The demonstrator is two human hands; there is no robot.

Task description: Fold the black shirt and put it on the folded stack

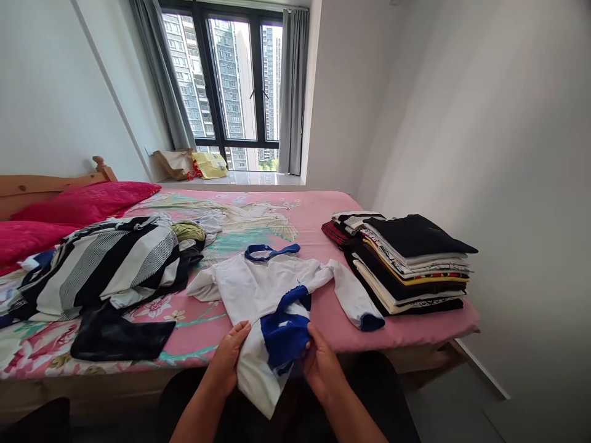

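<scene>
A white shirt with a blue collar, blue cuffs and a blue patch (272, 289) lies face up across the near edge of the bed (323, 215). Its lower hem hangs over the edge toward me. My left hand (227, 360) grips the white hem on the left. My right hand (321, 363) pinches the blue part of the hem on the right. Both hands have their fingers closed on the cloth.
A heap of unfolded clothes, striped black and white (108, 267), lies at the left, with a black piece (117, 338) near the edge. A stack of folded clothes (410, 261) sits at the right end. Pink pillows (78, 203) lie by the headboard. Bags (194, 165) rest on the windowsill.
</scene>
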